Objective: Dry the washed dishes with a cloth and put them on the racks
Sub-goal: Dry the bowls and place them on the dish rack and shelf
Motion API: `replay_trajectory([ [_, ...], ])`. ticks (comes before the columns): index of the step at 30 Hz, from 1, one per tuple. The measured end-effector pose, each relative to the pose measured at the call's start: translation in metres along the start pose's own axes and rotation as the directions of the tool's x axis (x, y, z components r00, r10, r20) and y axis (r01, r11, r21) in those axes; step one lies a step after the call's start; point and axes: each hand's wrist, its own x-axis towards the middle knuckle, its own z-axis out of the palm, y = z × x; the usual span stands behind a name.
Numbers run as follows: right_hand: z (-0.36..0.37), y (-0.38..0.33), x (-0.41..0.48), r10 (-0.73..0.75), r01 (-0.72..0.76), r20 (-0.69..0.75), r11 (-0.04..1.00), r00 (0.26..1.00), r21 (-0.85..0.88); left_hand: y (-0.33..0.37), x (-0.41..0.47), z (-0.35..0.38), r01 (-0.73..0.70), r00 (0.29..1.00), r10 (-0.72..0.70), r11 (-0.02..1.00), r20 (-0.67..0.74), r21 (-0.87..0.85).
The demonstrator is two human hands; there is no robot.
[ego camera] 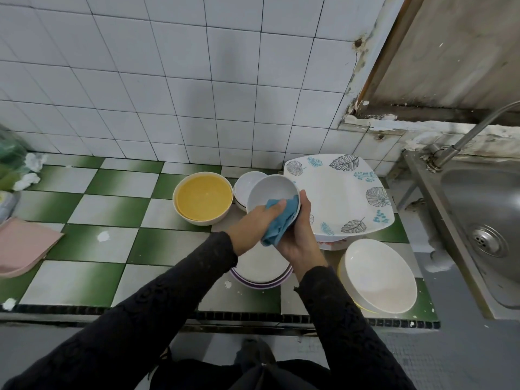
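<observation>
A small white bowl (268, 191) is tilted up above the counter, and my right hand (299, 235) grips it from below and behind. My left hand (253, 223) presses a blue cloth (281, 220) against the bowl's inner rim, with the cloth's tail hanging between both hands. On the counter sit a yellow bowl (203, 197), a stack of small white bowls (244, 188), a large square leaf-patterned plate (337, 192), a stack of round plates (261, 266) partly hidden under my arms, and a large white bowl (378, 274).
The green-and-white tiled counter (98, 249) carries a pink folded mat (22, 246) and crumpled tissue (31, 170) at the left. A steel sink (484, 220) with a tap (472, 130) lies at the right. A white tiled wall stands behind.
</observation>
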Motion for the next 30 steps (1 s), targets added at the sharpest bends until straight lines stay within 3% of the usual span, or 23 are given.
replay_trajectory([
  [3,0.001,-0.005,-0.003,0.027,-0.030,0.095,0.999,0.995,0.036,0.005,0.001,0.001,-0.004,0.998,-0.023,0.904,-0.058,-0.427],
  [5,0.000,-0.008,-0.007,0.059,-0.069,0.195,0.997,0.979,0.046,0.007,0.004,-0.006,-0.082,0.995,0.028,0.795,-0.099,-0.601],
  [7,-0.002,-0.009,-0.005,0.081,-0.078,0.226,0.997,0.971,-0.022,0.011,0.009,-0.015,-0.168,0.981,0.061,0.730,-0.183,-0.663],
  [9,-0.003,-0.009,-0.004,0.105,-0.105,0.197,0.994,0.975,-0.008,0.013,0.013,-0.021,-0.253,0.946,0.092,0.813,-0.312,-0.525],
  [11,0.001,-0.009,-0.005,0.113,-0.113,0.151,0.994,0.982,-0.008,0.009,0.017,-0.020,-0.311,0.869,0.214,0.938,-0.447,-0.155],
  [12,0.003,-0.009,-0.006,0.119,-0.119,0.138,0.993,0.983,-0.009,0.004,0.019,-0.021,-0.317,0.836,0.301,0.947,-0.459,0.044],
  [14,0.007,-0.005,-0.009,0.135,-0.134,0.131,0.991,0.982,-0.011,-0.012,0.024,-0.025,-0.311,0.833,0.470,0.834,-0.292,0.455],
  [16,0.009,0.001,-0.011,0.128,-0.127,0.122,0.992,0.984,-0.012,-0.025,0.030,-0.027,-0.314,0.866,0.498,0.615,-0.047,0.724],
  [17,0.009,0.003,-0.011,0.104,-0.105,0.127,0.995,0.986,0.000,-0.028,0.031,-0.025,-0.310,0.886,0.463,0.578,0.009,0.755],
  [20,0.005,0.010,-0.011,0.003,-0.010,0.081,0.996,0.997,0.086,-0.034,0.024,-0.013,-0.335,0.926,0.367,0.688,0.090,0.643],
  [22,0.000,0.014,-0.011,-0.067,0.059,0.057,0.989,0.996,0.136,-0.040,0.022,-0.010,-0.305,0.947,0.296,0.703,0.126,0.643],
  [27,-0.007,0.002,-0.002,-0.008,0.006,0.055,0.999,0.998,0.041,-0.039,0.019,-0.016,-0.199,0.980,0.166,0.749,0.111,0.632],
  [30,-0.007,-0.006,-0.004,-0.032,0.030,0.040,0.998,0.999,0.047,-0.026,0.012,-0.024,-0.183,0.983,0.112,0.656,0.146,0.732],
])
